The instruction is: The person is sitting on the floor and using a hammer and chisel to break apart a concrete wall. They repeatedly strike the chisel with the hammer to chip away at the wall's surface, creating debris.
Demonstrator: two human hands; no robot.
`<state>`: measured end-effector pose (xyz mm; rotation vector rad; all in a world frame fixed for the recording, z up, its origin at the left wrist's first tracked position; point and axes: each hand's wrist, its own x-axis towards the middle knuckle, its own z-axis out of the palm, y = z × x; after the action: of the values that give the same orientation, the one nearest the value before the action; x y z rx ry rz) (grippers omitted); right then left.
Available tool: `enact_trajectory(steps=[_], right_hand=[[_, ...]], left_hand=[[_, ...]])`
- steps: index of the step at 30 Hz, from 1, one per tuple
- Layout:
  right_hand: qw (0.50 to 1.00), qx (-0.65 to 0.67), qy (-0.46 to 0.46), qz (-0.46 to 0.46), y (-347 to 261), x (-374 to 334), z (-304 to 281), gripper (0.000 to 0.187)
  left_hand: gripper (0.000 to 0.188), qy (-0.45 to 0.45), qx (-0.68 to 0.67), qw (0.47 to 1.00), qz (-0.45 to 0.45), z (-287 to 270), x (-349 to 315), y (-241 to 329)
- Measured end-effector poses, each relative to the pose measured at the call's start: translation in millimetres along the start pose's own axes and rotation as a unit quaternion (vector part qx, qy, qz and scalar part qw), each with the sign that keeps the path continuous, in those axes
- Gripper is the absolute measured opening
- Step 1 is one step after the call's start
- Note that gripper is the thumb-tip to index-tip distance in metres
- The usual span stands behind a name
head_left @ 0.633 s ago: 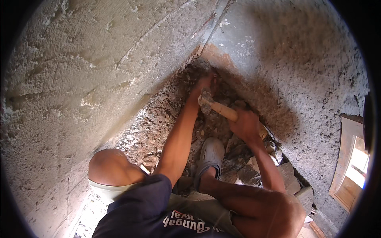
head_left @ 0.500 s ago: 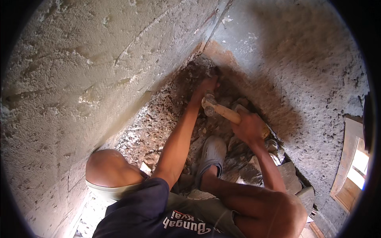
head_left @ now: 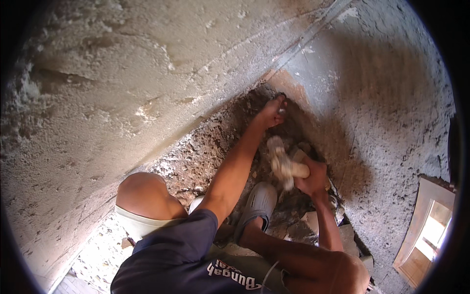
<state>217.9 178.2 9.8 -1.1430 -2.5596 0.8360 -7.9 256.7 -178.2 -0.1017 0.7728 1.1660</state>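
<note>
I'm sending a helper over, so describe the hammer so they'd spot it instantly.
Below the corner of two rough walls, find the right hand. It holds the hammer, whose pale handle and crosswise head set it apart from the broken stones.

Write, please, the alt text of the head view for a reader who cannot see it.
A crouching person grips a blurred hammer in the right hand over rubble, while the left hand is low in the corner between two rough walls; what it holds is unclear. Below, one foot wears a grey clog.
</note>
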Motion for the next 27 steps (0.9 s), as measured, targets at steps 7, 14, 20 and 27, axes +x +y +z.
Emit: enact_trajectory(steps=[7, 14, 20, 27], right_hand=[[0.985, -0.047, 0.024, 0.163, 0, 36, 6, 0.019], [0.998, 0.029, 0.021, -0.046, -12, 28, -8, 0.019], [0.986, -0.065, 0.025, 0.149, -6, 40, -1, 0.018], [0.962, 0.101, 0.143, -0.208, -13, 32, -12, 0.022]], left_hand=[[0.027, 0.007, -0.037, 0.999, 0.019, 10, 0, -1], [0.026, -0.078, -0.045, 0.996, -0.014, 8, -7, 5], [0.022, -0.012, -0.117, 0.993, 0.025, 26, -4, 7], [0.026, -0.069, -0.091, 0.993, -0.009, 22, -6, 11]])
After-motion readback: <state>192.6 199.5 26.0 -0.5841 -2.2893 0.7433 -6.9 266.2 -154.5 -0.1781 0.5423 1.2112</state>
